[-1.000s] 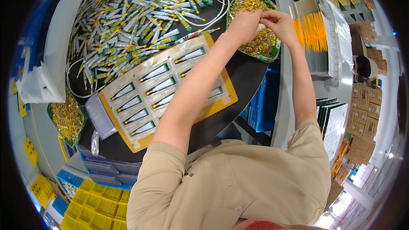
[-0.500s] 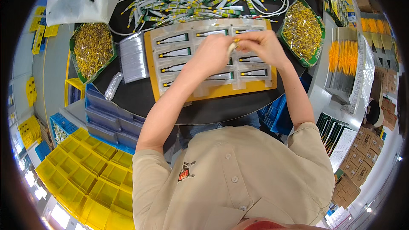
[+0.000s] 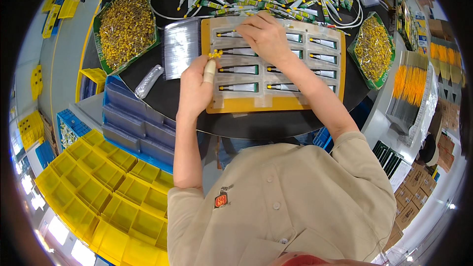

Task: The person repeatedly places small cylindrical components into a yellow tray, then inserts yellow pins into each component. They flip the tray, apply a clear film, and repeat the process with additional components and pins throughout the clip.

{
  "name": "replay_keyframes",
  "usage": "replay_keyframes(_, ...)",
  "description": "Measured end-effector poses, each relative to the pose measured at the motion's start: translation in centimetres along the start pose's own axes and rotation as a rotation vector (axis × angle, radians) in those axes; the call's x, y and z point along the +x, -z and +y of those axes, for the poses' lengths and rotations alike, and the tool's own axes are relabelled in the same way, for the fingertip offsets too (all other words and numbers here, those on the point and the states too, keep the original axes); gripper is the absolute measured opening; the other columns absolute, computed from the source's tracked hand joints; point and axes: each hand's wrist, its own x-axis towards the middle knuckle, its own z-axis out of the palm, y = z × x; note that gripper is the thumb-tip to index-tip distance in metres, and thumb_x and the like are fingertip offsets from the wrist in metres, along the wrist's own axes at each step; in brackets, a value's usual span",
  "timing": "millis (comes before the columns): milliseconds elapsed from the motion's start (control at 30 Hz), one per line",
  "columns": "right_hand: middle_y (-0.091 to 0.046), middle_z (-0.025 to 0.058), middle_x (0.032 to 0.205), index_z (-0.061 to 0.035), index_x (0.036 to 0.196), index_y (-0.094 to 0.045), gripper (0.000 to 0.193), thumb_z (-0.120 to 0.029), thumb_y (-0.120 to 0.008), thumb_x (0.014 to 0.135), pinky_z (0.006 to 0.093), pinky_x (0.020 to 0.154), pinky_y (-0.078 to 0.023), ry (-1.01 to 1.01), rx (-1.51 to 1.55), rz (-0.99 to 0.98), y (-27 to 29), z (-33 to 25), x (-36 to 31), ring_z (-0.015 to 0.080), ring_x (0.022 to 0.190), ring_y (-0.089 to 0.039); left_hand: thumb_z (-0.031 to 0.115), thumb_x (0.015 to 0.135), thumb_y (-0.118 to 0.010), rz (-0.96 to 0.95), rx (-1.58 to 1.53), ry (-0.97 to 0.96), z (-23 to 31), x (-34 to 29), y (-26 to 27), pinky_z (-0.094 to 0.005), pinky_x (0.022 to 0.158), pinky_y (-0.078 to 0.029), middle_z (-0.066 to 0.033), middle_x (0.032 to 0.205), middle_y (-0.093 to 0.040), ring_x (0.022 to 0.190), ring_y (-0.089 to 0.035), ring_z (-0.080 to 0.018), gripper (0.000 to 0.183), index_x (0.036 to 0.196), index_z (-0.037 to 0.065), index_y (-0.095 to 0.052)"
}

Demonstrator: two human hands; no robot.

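- Black tabletop [image 3: 276,125] bears a yellow-edged tray [image 3: 236,106], with white tubes [image 3: 239,70] lying in its slots.
- Left hand [image 3: 193,86] stands upright at the tray's left edge, thumb and forefinger closed on small yellow caps [image 3: 215,54].
- Right hand [image 3: 266,37] reaches across, palm down, fingers bent together over the upper-left slot; whether they grip anything, I cannot tell.

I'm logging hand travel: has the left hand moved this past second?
Yes: the left hand moved leftward, from the right bag of yellow pieces to the left edge of the tray.
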Motion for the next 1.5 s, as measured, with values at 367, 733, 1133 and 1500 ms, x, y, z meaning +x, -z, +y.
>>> replay_keyframes(367,-0.062,0.0074,0.085,-0.0086,0.096,-0.071,0.015,-0.009,-0.073,0.081,0.0371,0.069,-0.053,-0.1,0.393,-0.341,7.0,-2.0,-2.7,0.0274,0.08,-0.061,0.007,0.093,-0.055,-0.297,0.227,-0.32,1.7,1.6,-4.1,-0.0477,0.078,-0.047,-0.0216,0.095,-0.061,0.089,-0.057,-0.0437,0.013,0.102,-0.002,-0.059)
replay_keyframes(733,-0.065,0.0079,0.084,-0.0051,0.093,-0.073,0.012,-0.008,-0.075,0.082,0.0351,0.07,-0.053,-0.316,0.307,-0.143,9.3,4.7,-6.2,0.0274,0.081,-0.064,0.009,0.092,-0.058,-0.056,0.424,-0.616,2.4,5.5,-6.8,-0.0477,0.104,-0.041,-0.0164,0.137,-0.055,0.129,-0.046,-0.04,0.011,0.1,0.001,-0.062)
replay_keyframes(1133,-0.063,0.0022,0.086,-0.0078,0.091,-0.073,0.013,-0.011,-0.075,0.078,0.0324,0.069,-0.052,-0.139,0.139,-0.184,10.4,4.4,-9.1,0.0212,0.081,-0.061,0.008,0.097,-0.051,-0.108,0.627,-0.567,0.6,4.8,-5.2,-0.0508,0.118,-0.027,-0.0162,0.148,-0.049,0.142,-0.037,-0.0378,0.01,0.099,0.001,-0.058)
replay_keyframes(1500,-0.065,-0.0005,0.09,-0.0132,0.091,-0.075,0.012,-0.016,-0.075,0.08,0.0334,0.072,-0.047,-0.176,-0.259,-0.121,17.0,11.7,-12.2,0.0199,0.081,-0.06,-0.004,0.083,-0.061,-0.224,0.46,-0.684,4.5,4.5,-11.5,-0.0546,0.116,-0.031,-0.0166,0.141,-0.055,0.141,-0.038,-0.0404,0.016,0.098,0.001,-0.058)
